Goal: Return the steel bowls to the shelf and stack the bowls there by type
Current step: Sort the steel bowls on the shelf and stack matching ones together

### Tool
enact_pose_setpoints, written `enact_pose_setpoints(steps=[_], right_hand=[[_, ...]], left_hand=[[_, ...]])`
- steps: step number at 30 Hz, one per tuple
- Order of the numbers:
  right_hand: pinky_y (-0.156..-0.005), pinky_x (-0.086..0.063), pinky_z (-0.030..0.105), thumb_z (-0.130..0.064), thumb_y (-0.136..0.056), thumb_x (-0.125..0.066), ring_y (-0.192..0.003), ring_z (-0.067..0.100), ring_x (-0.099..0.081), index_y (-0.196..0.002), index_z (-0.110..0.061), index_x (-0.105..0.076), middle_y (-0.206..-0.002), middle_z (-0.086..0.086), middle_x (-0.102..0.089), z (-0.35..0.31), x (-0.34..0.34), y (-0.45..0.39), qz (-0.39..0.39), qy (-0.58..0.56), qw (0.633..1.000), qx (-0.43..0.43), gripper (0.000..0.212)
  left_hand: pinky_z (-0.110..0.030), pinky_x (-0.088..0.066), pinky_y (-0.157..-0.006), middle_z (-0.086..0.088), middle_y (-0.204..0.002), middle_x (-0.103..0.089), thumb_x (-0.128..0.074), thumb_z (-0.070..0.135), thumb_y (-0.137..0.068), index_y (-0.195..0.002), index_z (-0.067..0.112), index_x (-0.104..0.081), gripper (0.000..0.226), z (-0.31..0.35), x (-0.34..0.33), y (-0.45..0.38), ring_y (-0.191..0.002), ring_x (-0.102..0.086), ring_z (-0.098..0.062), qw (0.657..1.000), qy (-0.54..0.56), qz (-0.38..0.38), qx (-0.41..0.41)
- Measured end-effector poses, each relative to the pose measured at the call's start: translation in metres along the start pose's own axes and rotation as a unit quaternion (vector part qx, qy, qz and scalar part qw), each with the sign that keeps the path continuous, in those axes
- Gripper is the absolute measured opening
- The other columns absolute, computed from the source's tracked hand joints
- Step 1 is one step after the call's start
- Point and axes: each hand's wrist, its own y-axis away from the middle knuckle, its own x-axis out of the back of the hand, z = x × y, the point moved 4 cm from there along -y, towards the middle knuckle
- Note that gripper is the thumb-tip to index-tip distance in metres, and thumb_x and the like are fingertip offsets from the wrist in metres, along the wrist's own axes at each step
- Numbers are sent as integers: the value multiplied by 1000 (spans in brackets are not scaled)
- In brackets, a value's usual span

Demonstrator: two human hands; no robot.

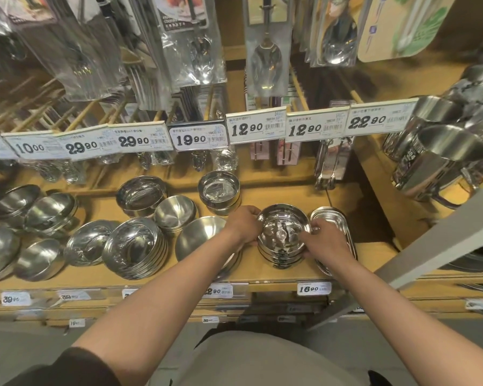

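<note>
A short stack of steel bowls (283, 236) is gripped on the wooden shelf (374, 257), beside an oblong steel tray (332, 215), with the left hand (244, 222) and right hand (322, 242) curled round opposite rims. The polished steel is judged rigid, light and slippery, so a two-sided rim hold seems best suited.

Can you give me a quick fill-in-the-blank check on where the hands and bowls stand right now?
1. Both hands grip the stack of round bowls from its ____ sides.
2. The oblong steel trays lie to the ____ of that stack.
3. The price tag on the shelf edge below the stack reads ____.

Missing words: opposite; right; 16.90
</note>
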Motion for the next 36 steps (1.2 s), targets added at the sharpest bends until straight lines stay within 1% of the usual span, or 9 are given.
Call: enact_pose_setpoints(steps=[4, 11, 16, 19, 23, 27, 30, 33, 36], right_hand=[[-43, -48, 13, -16, -94, -66, -66, 16, -72, -140, -10, -52, -107, 5, -61, 0, 0, 0, -5, -4, 1000, -5, 48], [-48, -52, 18, -19, -94, -67, -66, 15, -72, -143, -12, -49, -94, -6, -58, -1, 1, 3, -18, -4, 1000, -21, 53], [-76, -62, 42, -23, -93, -68, -65, 19, -74, -145, -11, -49, -88, -7, -64, -8, 5, -1, -18, 15, 1000, -10, 57], [-80, -62, 47, -20, -91, -68, -66, 21, -74, -143, -10, -51, -84, -11, -62, -9, 6, -2, -16, 14, 1000, -5, 56], [-72, -60, 36, -23, -93, -66, -66, 15, -71, -144, -10, -50, -85, -13, -61, -10, 8, 1, -7, 30, 1000, 6, 55], [-59, -46, 24, -22, -93, -64, -71, 17, -70, -134, -6, -61, -98, 1, -72, -16, 12, 4, 4, 74, 997, 19, 44], [-52, -44, 18, -19, -95, -64, -63, 11, -70, -135, -6, -61, -104, 2, -71, -17, 12, 4, 5, 68, 998, 17, 42], [-60, -52, 22, -19, -96, -64, -65, 10, -70, -138, -5, -59, -123, 8, -69, -16, 12, 4, 8, 63, 998, 18, 44], [-60, -49, 20, -21, -97, -62, -67, 8, -69, -139, -7, -57, -127, 7, -68, -16, 13, 6, 6, 65, 998, 17, 45]], left_hand=[[-47, -64, -78, -17, -105, -72, -65, 12, -96, -123, 16, -63, 28, 2, 0, 1, -81, -74, -32, 1000, 9, 3, -6], [-39, -64, -75, -19, -115, -70, -64, 13, -96, -128, 12, -62, 32, -2, 0, 4, -85, -72, -29, 999, 45, -8, 6], [-38, -64, -76, -21, -115, -71, -64, 11, -97, -130, 9, -60, 33, -4, -3, 8, -95, -74, -33, 997, 73, -16, 20], [-31, -62, -68, -21, -113, -72, -64, 10, -97, -131, 9, -59, 35, -5, -4, 9, -88, -72, -29, 997, 75, -18, 23], [-32, -63, -68, -20, -110, -74, -64, 12, -97, -130, 10, -60, 33, -5, -3, 9, -90, -74, -31, 998, 63, -19, 22], [-46, -64, -79, -15, -101, -73, -66, 11, -96, -120, 12, -65, 24, -1, -2, 9, -89, -76, -33, 1000, 20, 0, 6], [-45, -64, -77, -13, -97, -70, -66, 13, -96, -121, 11, -66, 25, 3, -1, 7, -82, -76, -32, 1000, -6, 1, -6], [-39, -65, -71, -13, -97, -70, -66, 13, -97, -124, 10, -66, 28, 4, 0, 6, -72, -72, -26, 1000, -11, -2, -2], [-44, -64, -78, -14, -100, -70, -65, 13, -97, -126, 9, -65, 29, 3, -1, 5, -75, -72, -28, 1000, -8, -1, -3]])
